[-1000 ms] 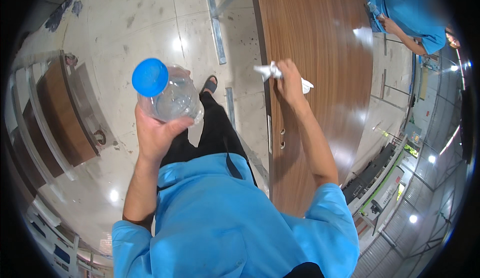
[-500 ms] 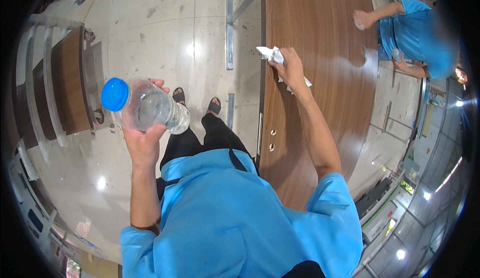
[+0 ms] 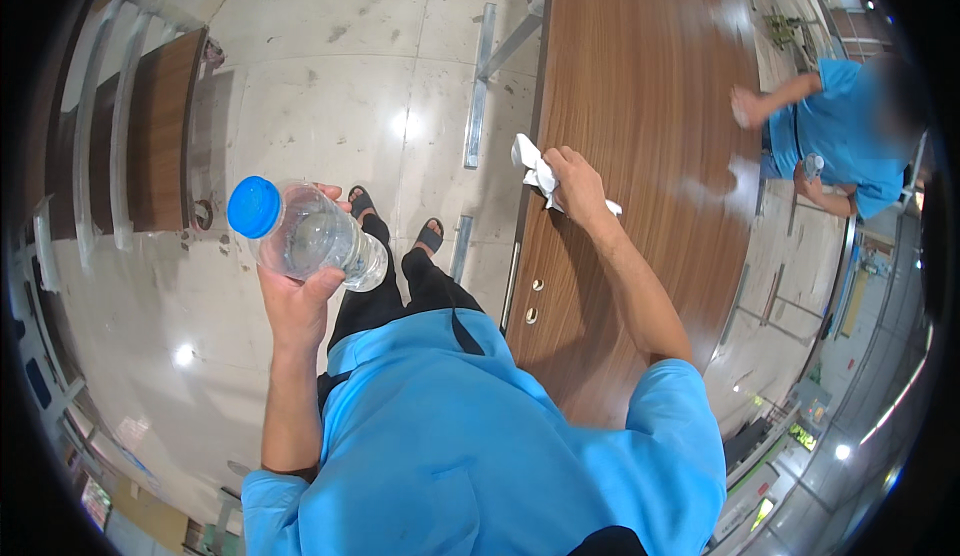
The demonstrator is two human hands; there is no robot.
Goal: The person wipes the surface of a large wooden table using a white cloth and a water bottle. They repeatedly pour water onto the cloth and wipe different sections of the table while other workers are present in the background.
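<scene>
My left hand [image 3: 298, 301] is wrapped round a clear plastic bottle [image 3: 318, 239] with a blue cap [image 3: 254, 207]. The bottle is tilted, its cap end toward the left, and some clear liquid shows inside. On the right, my right hand [image 3: 582, 190] grips a crumpled white cloth [image 3: 537, 170], which may be paper. That hand is on the brown wood-grain door panel [image 3: 640, 86], near its left edge. Part of the cloth lies hidden under my fingers, and one end sticks out past the panel's edge.
Across the panel stands a person in a blue shirt [image 3: 835, 141], one hand at the panel's far edge, the other holding a small bottle. Metal supports [image 3: 480, 96] stand beside the panel. Another brown panel on a rack [image 3: 160, 131] is at the left. Two holes pierce the panel near me.
My right hand has slid toward me along the panel's edge with the cloth. My left hand still holds the bottle, slightly lower in view. The whole view has shifted a little.
</scene>
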